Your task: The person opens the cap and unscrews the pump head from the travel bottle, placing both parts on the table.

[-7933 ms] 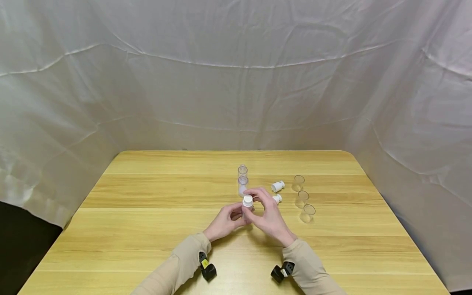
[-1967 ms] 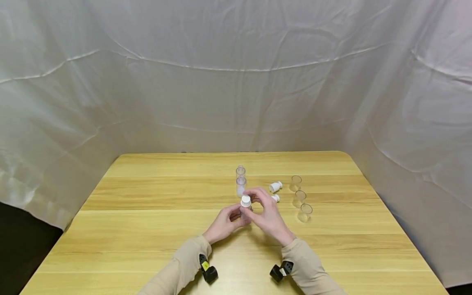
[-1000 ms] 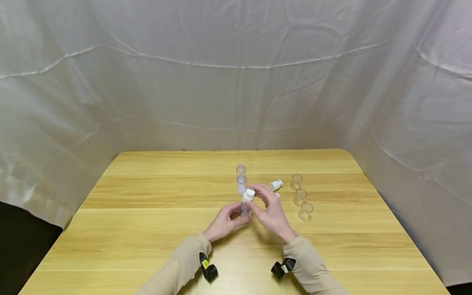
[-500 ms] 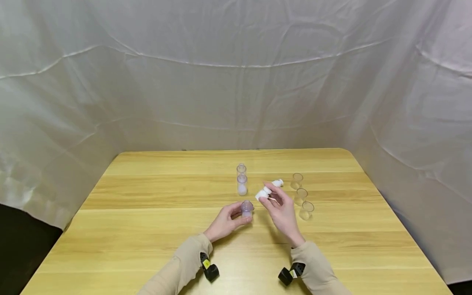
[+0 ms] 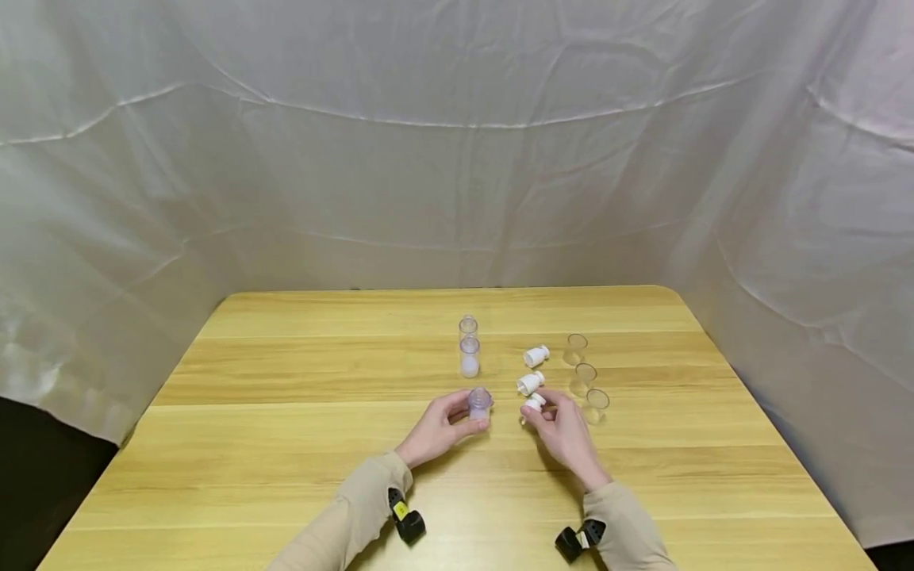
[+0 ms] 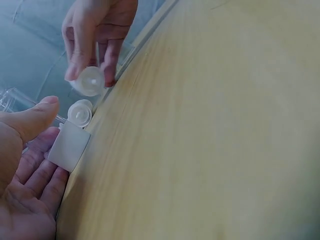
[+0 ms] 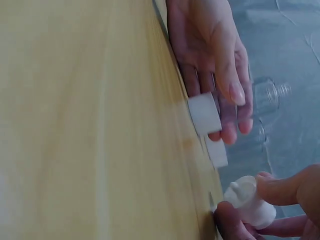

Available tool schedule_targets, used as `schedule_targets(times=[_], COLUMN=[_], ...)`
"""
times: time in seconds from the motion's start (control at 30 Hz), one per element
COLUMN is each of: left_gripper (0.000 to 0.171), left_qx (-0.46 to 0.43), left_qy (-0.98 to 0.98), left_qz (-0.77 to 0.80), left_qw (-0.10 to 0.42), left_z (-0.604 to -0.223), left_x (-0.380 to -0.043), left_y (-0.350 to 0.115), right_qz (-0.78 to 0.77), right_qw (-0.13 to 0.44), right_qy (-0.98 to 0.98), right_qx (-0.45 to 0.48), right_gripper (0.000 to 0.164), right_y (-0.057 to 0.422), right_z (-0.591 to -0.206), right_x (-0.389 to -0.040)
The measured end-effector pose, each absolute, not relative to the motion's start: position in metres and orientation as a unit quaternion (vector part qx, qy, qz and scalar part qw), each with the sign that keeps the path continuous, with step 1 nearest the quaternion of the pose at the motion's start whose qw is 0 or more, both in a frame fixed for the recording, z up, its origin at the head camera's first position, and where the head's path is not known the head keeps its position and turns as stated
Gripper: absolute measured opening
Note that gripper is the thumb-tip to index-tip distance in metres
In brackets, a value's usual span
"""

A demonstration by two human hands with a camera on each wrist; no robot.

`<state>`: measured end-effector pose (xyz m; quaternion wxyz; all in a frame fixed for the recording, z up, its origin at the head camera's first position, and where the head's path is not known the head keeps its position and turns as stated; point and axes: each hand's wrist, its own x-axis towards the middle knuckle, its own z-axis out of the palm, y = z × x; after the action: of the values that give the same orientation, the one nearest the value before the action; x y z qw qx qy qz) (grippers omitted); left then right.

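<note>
In the head view my left hand (image 5: 444,428) holds a small clear bottle (image 5: 479,402) upright on the table, its thumb on the near side and fingers behind. Its white lower part (image 6: 69,146) shows between thumb and fingers in the left wrist view. To the right, my right hand (image 5: 566,434) pinches a white pump top (image 7: 256,207) between thumb and fingers, low at the table; its open underside with a short stem shows in the right wrist view. Just beyond it lie two similar white pump tops, a nearer one (image 5: 530,384) and a farther one (image 5: 535,356).
Two more clear bottles stand in line behind the held one, a nearer one (image 5: 469,358) and a farther one (image 5: 467,326). Three clear cups form a row at right: near (image 5: 596,408), middle (image 5: 584,380) and far (image 5: 574,350). Grey cloth (image 5: 457,190) encloses the wooden table (image 5: 286,444).
My right hand has lifted the white pump top off the bottle, tipped it over and carried it right, down to the table by the other tops. My left hand has stayed at the bottle.
</note>
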<state>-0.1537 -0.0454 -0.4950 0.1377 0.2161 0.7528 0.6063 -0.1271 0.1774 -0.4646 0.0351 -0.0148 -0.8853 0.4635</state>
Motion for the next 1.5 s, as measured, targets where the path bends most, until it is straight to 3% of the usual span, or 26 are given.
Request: schedule_targets(times=[0.17,0.3,0.43,0.67,0.77,1.17,1.33,1.5], left_gripper=[0.048,0.047,0.047,0.048,0.048,0.053,0.047,0.044], left_qx=[0.221,0.221,0.220,0.216,0.217,0.205,0.181,0.152], left_qy=[0.753,0.754,0.754,0.752,0.752,0.758,0.767,0.770], left_qz=[0.605,0.604,0.604,0.608,0.608,0.610,0.612,0.618], left_qw=[0.135,0.134,0.134,0.136,0.134,0.105,0.068,0.049], left_z=[-0.494,-0.493,-0.493,-0.493,-0.492,-0.492,-0.488,-0.486], left_x=[-0.154,-0.154,-0.154,-0.153,-0.152,-0.154,-0.156,-0.158], left_y=[-0.045,-0.045,-0.045,-0.045,-0.046,-0.045,-0.042,-0.038], right_qz=[0.424,0.401,0.396,0.404,0.408,0.356,0.369,0.383], right_qw=[0.037,0.043,0.039,0.018,0.007,0.095,0.138,0.136], right_qy=[-0.905,-0.915,-0.917,-0.915,-0.913,-0.929,-0.918,-0.912], right_qx=[0.004,0.005,0.000,-0.015,-0.019,0.028,0.042,0.045], right_gripper=[0.015,0.010,0.013,0.053,0.058,0.057,0.046,0.039], right_y=[0.184,0.185,0.185,0.185,0.185,0.179,0.177,0.177], right_z=[-0.465,-0.465,-0.466,-0.467,-0.466,-0.464,-0.463,-0.462], right_x=[-0.131,-0.134,-0.134,-0.130,-0.129,-0.119,-0.119,-0.118])
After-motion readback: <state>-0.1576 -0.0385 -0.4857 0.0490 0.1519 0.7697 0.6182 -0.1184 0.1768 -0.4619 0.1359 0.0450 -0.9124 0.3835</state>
